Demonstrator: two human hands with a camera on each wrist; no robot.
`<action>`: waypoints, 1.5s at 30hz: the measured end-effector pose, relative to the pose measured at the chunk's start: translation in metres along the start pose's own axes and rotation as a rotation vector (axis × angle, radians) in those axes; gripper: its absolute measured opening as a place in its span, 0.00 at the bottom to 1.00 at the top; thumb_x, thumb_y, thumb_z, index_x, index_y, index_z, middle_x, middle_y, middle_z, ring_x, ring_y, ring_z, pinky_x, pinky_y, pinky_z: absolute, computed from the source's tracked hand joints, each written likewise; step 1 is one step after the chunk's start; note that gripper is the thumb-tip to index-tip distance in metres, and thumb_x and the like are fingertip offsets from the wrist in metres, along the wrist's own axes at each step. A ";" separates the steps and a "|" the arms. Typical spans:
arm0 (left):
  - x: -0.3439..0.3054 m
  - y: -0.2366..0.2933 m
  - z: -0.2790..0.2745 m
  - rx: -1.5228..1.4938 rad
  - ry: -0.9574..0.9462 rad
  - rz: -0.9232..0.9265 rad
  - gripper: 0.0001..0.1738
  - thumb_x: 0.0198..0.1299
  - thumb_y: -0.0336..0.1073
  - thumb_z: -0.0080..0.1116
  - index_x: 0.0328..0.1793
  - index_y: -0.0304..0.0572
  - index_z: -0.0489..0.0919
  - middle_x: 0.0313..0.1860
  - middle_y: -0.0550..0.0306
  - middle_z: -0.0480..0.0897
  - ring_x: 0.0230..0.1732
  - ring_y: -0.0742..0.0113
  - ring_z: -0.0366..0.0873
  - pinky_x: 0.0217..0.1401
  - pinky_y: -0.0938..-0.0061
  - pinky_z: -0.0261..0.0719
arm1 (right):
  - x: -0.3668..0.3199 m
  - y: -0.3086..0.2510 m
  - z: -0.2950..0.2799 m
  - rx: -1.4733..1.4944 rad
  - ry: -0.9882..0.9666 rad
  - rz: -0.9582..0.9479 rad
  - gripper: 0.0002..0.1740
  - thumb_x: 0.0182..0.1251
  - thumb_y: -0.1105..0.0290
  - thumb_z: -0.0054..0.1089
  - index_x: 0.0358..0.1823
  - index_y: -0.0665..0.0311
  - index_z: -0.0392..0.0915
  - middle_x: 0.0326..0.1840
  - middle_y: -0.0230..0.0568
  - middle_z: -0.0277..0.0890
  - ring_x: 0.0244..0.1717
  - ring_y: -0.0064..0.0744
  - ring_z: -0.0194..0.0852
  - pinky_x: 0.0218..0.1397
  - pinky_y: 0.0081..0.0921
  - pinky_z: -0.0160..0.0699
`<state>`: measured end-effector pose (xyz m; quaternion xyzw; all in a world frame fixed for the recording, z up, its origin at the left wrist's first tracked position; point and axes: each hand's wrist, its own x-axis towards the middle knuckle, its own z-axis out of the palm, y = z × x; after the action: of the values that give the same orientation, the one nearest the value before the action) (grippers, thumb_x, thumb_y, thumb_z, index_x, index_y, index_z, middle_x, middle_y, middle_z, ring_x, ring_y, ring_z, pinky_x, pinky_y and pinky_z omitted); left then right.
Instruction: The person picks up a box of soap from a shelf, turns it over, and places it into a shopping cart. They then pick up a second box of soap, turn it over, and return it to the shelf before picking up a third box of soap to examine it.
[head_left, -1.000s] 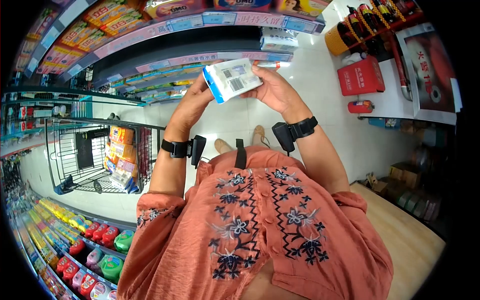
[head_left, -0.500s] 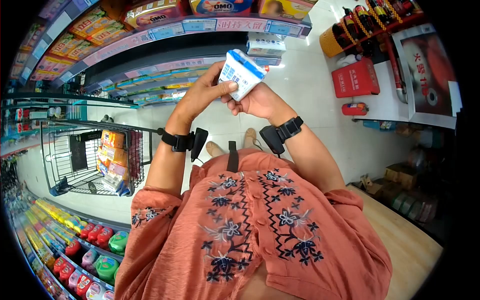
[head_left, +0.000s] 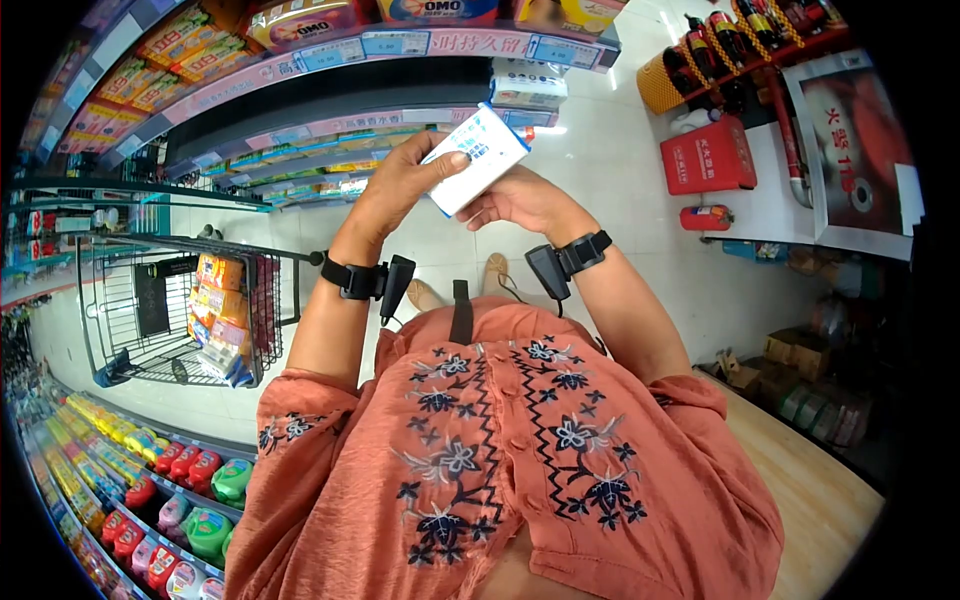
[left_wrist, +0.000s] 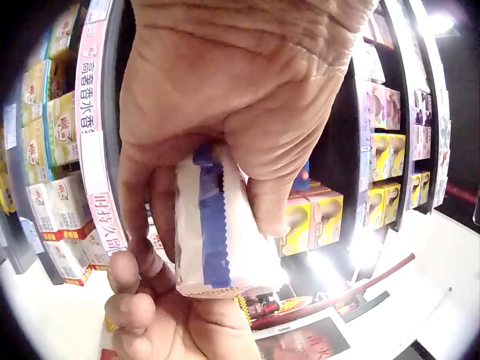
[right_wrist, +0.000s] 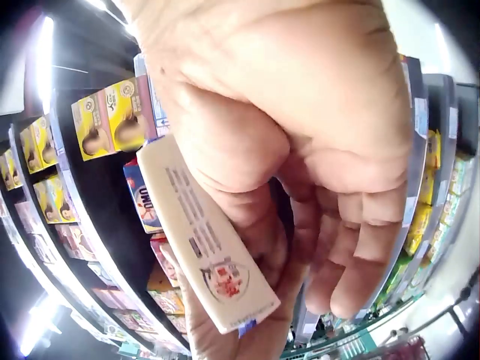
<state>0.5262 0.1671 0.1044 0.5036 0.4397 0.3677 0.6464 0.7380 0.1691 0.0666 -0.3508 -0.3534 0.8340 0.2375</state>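
Note:
A white, block-shaped soap pack (head_left: 480,160) with blue edges and printed lettering is held up in front of the shelf. My left hand (head_left: 400,180) grips it from the left, thumb laid across the broad face and fingers behind. The left wrist view shows a blue band on the pack (left_wrist: 214,225) between thumb and fingers. On the other side is my right hand (head_left: 525,200), partly hidden by the pack, its fingers loosely bent below. In the right wrist view the printed narrow side (right_wrist: 206,232) runs along the right thumb.
A shelf (head_left: 330,125) with price strips and soap boxes stands ahead. To the left is a wire shopping cart (head_left: 110,310) holding several packs. A red box (head_left: 708,155) and a fire extinguisher (head_left: 706,217) are at right. Detergent bottles (head_left: 205,530) line the lower left.
The pack has been turned over: its barcode side showed first, then a blue-edged end, now a broad white face. My left thumb has moved onto it, and the right thumb no longer shows on top.

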 end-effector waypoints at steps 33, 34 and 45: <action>-0.047 -0.029 -0.013 -0.410 0.255 -0.107 0.29 0.72 0.42 0.60 0.74 0.36 0.69 0.60 0.52 0.81 0.57 0.64 0.83 0.52 0.65 0.91 | -0.001 -0.012 0.013 -0.105 0.224 -0.283 0.24 0.72 0.65 0.59 0.62 0.72 0.66 0.56 0.47 0.77 0.55 0.36 0.82 0.52 0.33 0.88; -0.047 -0.030 -0.012 -0.411 0.257 -0.101 0.29 0.72 0.42 0.60 0.74 0.36 0.68 0.60 0.52 0.81 0.57 0.64 0.83 0.52 0.65 0.91 | -0.002 -0.012 0.012 -0.100 0.218 -0.294 0.25 0.72 0.65 0.59 0.63 0.72 0.66 0.57 0.47 0.77 0.56 0.36 0.82 0.52 0.33 0.88; -0.041 -0.032 0.001 -0.411 0.271 -0.107 0.30 0.73 0.44 0.58 0.75 0.37 0.69 0.57 0.54 0.81 0.55 0.67 0.81 0.52 0.66 0.90 | -0.009 -0.010 0.009 -0.152 0.299 -0.271 0.32 0.69 0.64 0.63 0.67 0.76 0.64 0.57 0.49 0.77 0.55 0.35 0.83 0.49 0.31 0.90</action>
<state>0.5137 0.1219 0.0810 0.2837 0.4641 0.4788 0.6890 0.7380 0.1659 0.0827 -0.4369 -0.4202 0.7040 0.3700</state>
